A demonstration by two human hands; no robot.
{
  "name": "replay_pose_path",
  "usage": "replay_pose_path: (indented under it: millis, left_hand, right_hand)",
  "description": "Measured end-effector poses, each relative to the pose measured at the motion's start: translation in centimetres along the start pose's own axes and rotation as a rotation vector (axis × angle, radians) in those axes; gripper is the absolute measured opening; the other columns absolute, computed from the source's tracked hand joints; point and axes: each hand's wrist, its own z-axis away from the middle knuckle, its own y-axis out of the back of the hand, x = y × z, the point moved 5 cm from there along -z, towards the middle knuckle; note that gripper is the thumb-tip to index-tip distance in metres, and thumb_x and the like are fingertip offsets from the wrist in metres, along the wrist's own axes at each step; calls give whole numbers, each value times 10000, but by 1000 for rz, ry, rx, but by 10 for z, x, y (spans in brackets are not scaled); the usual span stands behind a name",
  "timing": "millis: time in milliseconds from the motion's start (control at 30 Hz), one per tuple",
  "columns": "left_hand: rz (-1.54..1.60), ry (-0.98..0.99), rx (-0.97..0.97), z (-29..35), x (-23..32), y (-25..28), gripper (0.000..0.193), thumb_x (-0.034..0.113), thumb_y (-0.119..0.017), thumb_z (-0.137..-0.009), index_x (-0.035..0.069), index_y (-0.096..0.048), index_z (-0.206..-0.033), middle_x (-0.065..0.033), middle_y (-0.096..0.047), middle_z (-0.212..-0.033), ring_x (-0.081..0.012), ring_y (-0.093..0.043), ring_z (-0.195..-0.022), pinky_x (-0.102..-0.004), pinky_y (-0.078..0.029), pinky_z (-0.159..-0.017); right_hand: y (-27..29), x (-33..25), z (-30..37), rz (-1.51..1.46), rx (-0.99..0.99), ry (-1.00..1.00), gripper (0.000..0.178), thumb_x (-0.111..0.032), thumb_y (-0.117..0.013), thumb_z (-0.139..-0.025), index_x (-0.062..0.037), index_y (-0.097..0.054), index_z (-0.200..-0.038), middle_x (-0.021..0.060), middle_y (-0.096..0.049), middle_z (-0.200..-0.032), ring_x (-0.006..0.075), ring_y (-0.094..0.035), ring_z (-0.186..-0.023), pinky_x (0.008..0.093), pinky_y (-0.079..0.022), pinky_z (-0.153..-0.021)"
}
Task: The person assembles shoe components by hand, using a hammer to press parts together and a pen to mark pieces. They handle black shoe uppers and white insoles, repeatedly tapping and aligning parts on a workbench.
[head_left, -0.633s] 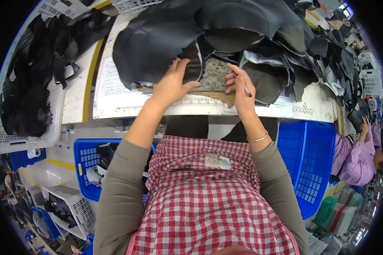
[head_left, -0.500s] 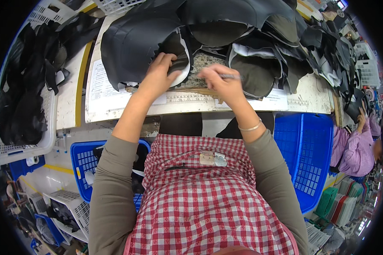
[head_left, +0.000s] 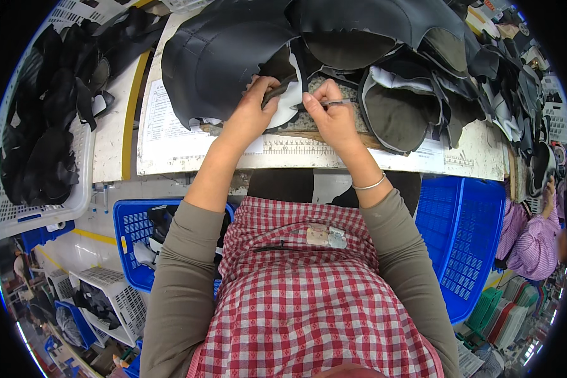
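A large black leather piece (head_left: 223, 53), shaped like a boot upper with a dark lining and a white inner edge, lies on the worktable. My left hand (head_left: 253, 112) is closed on its opening, the dark lining bunched between thumb and fingers. In my right hand (head_left: 335, 118) is a slim grey pen (head_left: 339, 102), pinched with its tip at the white inner edge (head_left: 288, 101). A second black leather upper (head_left: 400, 110), showing its dark lining, lies just right of that hand. More such uppers (head_left: 365, 22) are heaped behind.
Printed sheets (head_left: 164, 123) and a ruler strip (head_left: 296, 146) lie along the table's front. A white crate (head_left: 82, 183) of black pieces stands left. Blue baskets (head_left: 126, 242) flank my lap. Someone in a pink checked sleeve (head_left: 532, 252) works at far right.
The pen tip has come left to the white edge from farther right. My left fingers, earlier laid on the opening, now pinch the lining. The whole view has shifted slightly.
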Motion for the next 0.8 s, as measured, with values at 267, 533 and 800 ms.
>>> replay_pose_path:
  millis: [267, 533, 800]
  left_hand:
    - [35, -72, -28, 1, -1, 2, 259, 1, -709, -878, 5, -662, -1133, -113, -638, -1030, -241, -656, -957, -339, -525, -864]
    - [-129, -101, -67, 16, 43, 15, 443, 110, -775, -883, 32, -613, -1288, -136, -624, -1158, -273, -664, -1008, -392, -536, -885]
    - [-551, -26, 646, -27, 48, 181, 594, 339, -833, -859, -14, -631, -1292, -211, -574, -1373, -278, -586, -1189, -401, -484, -1004]
  right_hand:
    - [-2, 3, -2, -36, -11, 18, 260, -206, -724, -969, -35, -560, -863, 35, -598, -694, 100, -525, -642, 291, -453, -596]
    - [12, 11, -1, -439, 56, -144, 229, -138, -658, -1011, -89, -497, -856, -56, -512, -715, 46, -425, -595, 234, -371, -532]
    - [21, 5, 6, -703, 5, -192, 179, -144, -612, -1039, -108, -474, -930, -39, -460, -750, 39, -368, -572, 230, -312, -499]
